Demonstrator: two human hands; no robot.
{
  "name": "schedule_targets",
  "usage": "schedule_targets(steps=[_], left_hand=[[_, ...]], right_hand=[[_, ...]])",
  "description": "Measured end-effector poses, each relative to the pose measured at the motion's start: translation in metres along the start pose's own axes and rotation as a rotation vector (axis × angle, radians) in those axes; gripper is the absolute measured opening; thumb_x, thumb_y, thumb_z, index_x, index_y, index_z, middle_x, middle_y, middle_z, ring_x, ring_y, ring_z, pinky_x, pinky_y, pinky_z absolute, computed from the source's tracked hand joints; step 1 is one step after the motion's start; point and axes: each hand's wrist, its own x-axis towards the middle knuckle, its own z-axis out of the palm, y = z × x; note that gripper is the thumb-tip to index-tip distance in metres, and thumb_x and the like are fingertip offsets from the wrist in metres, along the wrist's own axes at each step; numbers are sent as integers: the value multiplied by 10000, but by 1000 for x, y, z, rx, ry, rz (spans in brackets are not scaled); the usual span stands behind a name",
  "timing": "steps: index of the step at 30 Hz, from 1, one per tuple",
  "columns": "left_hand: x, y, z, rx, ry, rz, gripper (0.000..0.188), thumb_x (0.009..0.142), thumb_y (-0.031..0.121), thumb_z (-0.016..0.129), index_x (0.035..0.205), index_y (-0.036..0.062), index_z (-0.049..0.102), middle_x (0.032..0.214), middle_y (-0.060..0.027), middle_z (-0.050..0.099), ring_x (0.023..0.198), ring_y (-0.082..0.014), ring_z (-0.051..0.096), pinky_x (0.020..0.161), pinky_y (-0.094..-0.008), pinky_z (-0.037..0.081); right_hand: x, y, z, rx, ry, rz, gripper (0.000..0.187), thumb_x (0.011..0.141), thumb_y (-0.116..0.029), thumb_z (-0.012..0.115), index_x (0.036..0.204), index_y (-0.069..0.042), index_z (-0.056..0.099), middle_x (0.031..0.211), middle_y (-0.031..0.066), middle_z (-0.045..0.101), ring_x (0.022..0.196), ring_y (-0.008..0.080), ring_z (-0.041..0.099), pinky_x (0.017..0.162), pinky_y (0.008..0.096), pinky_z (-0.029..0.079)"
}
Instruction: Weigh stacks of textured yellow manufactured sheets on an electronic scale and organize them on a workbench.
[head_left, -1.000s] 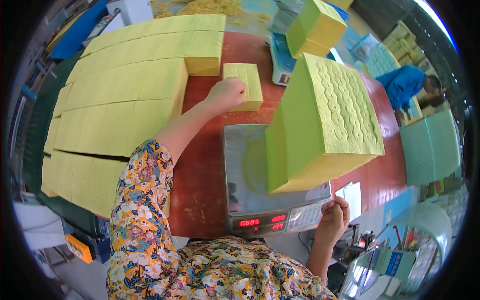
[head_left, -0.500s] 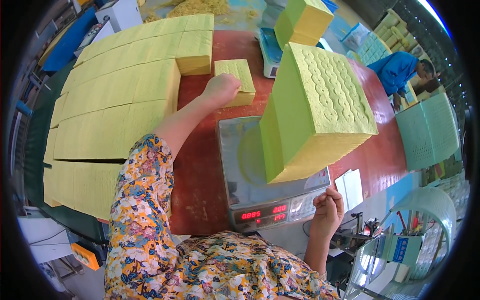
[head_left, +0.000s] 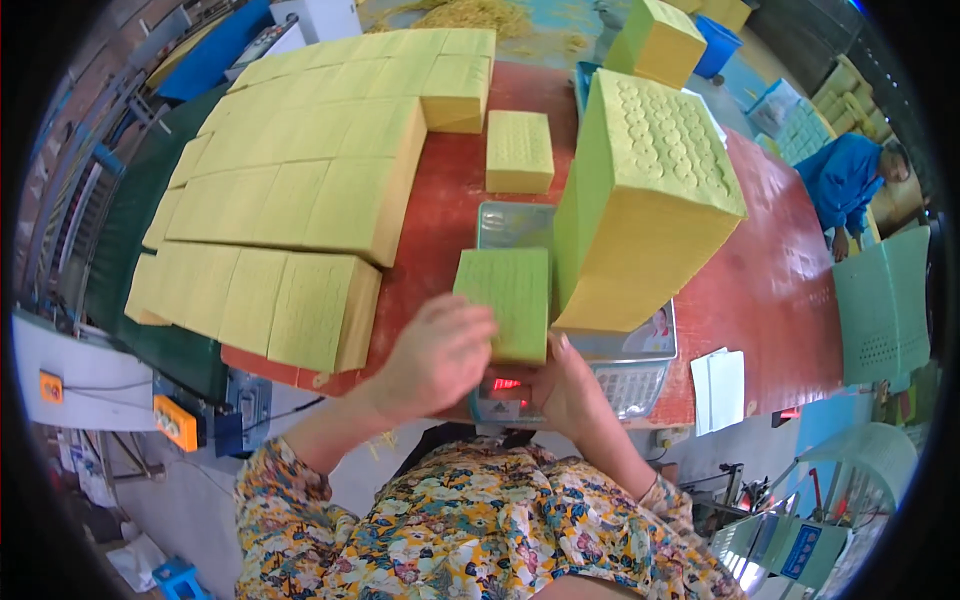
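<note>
holds the green block (head_left: 512,295) above the scale (head_left: 632,385) with the right hand (head_left: 575,395), seemingly for support; curls the left hand (head_left: 442,352) alongside, too blurred to tell gripping.

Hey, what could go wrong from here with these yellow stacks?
The small stack at the left hand and right hand might slip or splay if gripped unevenly. It could also nudge the tall stack close beside it. The right hand, near the keypad of the scale, might press a key.
</note>
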Motion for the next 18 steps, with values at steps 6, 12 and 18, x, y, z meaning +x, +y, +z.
schedule_targets(steps=[6,12,18], left_hand=[[-54,76,6,-57,181,-432,318,787,63,659,1091,0,590,1159,-138,629,1162,-283,568,1032,-446,423],[-56,55,-23,-1138,515,-1230,252,940,145,571,1139,-7,593,990,-76,666,850,-145,645,717,-277,523],[77,48,-70,-984,419,-945,166,929,168,584,863,21,625,684,-27,608,551,-102,547,482,-244,420]], right_hand=[[-4,16,-13,-854,171,-25,441,939,-56,539,1361,26,442,1222,120,612,1087,170,578,914,336,491],[-13,-14,36,-1055,-61,-287,487,913,-34,556,1378,32,426,1099,142,654,1034,124,574,906,308,473],[-26,-111,95,-1090,-4,-642,386,887,-41,611,1259,35,537,968,102,660,871,96,575,764,293,497]])
